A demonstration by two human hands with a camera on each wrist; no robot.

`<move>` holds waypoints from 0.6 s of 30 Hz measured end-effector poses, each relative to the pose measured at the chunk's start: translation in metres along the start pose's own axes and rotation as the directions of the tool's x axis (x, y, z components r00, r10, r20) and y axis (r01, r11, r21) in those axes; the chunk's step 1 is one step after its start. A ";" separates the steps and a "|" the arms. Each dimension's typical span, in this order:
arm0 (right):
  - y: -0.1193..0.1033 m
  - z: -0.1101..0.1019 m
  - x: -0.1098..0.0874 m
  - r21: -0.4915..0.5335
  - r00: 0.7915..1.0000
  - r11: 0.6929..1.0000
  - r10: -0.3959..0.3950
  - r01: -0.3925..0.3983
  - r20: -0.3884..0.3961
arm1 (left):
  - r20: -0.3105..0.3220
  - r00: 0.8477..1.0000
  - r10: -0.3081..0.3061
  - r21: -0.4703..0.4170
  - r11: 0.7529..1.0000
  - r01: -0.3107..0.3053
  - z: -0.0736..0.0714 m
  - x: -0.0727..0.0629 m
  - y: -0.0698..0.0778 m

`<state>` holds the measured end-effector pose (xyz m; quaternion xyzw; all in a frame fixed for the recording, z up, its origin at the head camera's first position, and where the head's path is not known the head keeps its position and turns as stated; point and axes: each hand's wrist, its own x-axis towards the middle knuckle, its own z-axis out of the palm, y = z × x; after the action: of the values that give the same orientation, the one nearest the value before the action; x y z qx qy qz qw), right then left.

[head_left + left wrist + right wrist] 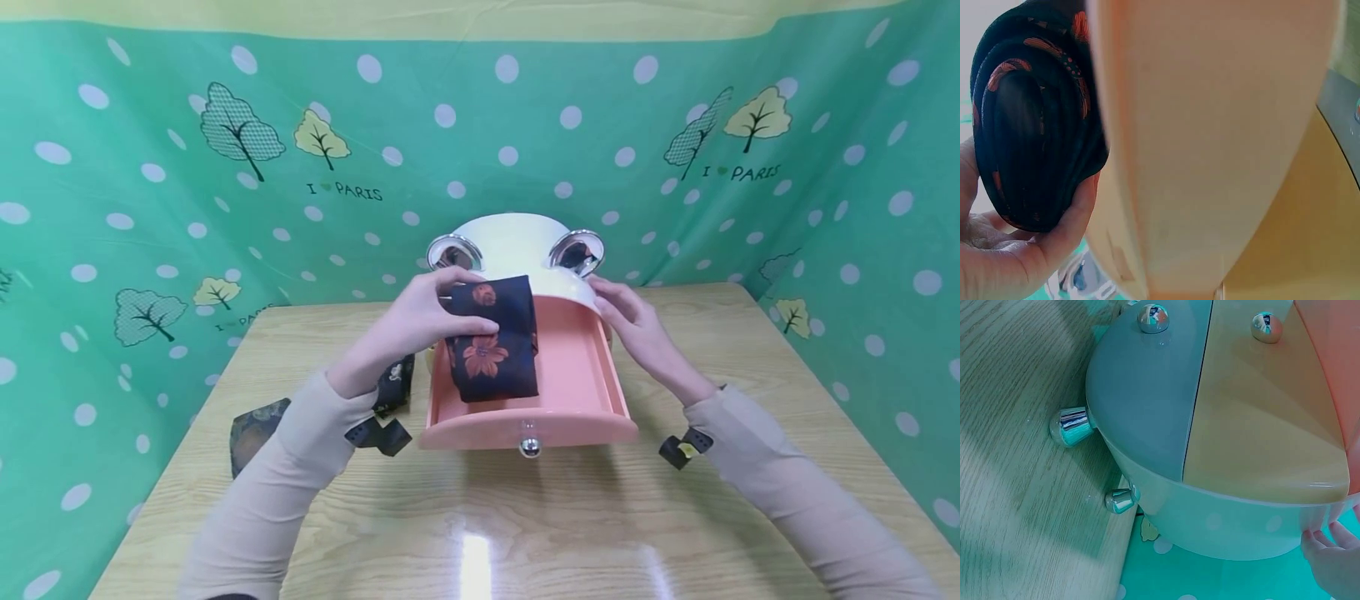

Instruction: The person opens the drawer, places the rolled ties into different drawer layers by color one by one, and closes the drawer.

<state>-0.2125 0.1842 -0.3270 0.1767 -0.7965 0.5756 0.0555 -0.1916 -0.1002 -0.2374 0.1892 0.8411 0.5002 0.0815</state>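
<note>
My left hand (431, 312) grips a rolled dark navy necktie (495, 354) with orange flowers, thumb across its face. In the left wrist view the coiled layers of the necktie (1029, 137) show end-on, next to the wall of the drawer (1210, 125). The necktie is over the left part of the pulled-out pink drawer (573, 354), which has a silver knob (530, 447). On the right side of the white cabinet (513, 242) my right hand (637, 325) rests its fingers. The right wrist view shows those fingertips (1319, 540) against the white shell.
Below the pink drawer sit a closed yellow drawer (1260, 419) and a closed blue-grey drawer (1147, 394). Two silver-rimmed round pieces (576, 252) stand on the cabinet top. Dark patterned fabric pieces (393, 385) lie left on the wooden table (360, 517). Behind hangs a green dotted cloth (510, 108).
</note>
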 end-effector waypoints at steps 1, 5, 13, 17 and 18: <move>0.000 0.000 0.000 -0.002 1.000 1.000 0.002 -0.002 0.001 | 0.005 1.000 0.007 0.000 1.000 -0.007 0.002 0.000 0.001; 0.001 0.000 0.000 -0.021 1.000 1.000 0.015 -0.015 0.002 | 0.023 0.999 0.039 -0.002 0.999 -0.039 0.008 0.002 0.002; 0.000 -0.001 0.001 -0.040 1.000 0.999 0.029 -0.029 -0.006 | 0.052 0.991 0.121 0.028 0.992 -0.123 0.017 0.002 0.000; 0.001 0.000 0.001 -0.026 1.000 0.999 0.028 -0.028 0.000 | 0.092 0.988 0.128 0.038 0.991 -0.132 0.019 0.000 -0.002; 0.001 0.000 0.001 -0.027 1.000 0.999 0.027 -0.027 0.000 | 0.097 0.987 0.129 0.045 0.990 -0.134 0.020 0.000 -0.003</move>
<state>-0.2136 0.1846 -0.3272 0.1651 -0.8064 0.5657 0.0499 -0.1859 -0.0850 -0.2493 0.2696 0.8345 0.4733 0.0830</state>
